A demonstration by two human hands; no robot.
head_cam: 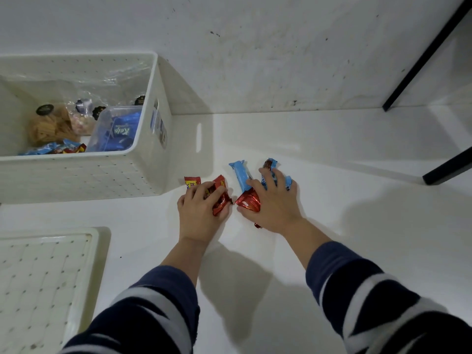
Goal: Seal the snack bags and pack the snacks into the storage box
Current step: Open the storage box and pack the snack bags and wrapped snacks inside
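We see both arms stretched forward, palms down. The left hand (201,204) curls around crinkly red wrappers (220,198); the right hand (272,200) lies spread — fingers pressing glossy blue bars (240,176) and a red wrapper (249,200). The perforated white storage box (84,175) sits at the floor's far left edge.

Red and blue snacks (240,177) on floor, white storage box (143,159) left

Cool, fairly dim indoor light falls from above and behind, casting soft grey shadows of both arms across the glossy white worktop (332,154). The white perforated plastic storage box (84,175) shades its right side. Wide-angle bending curves the edges; the striped sleeves (383,307) look soft
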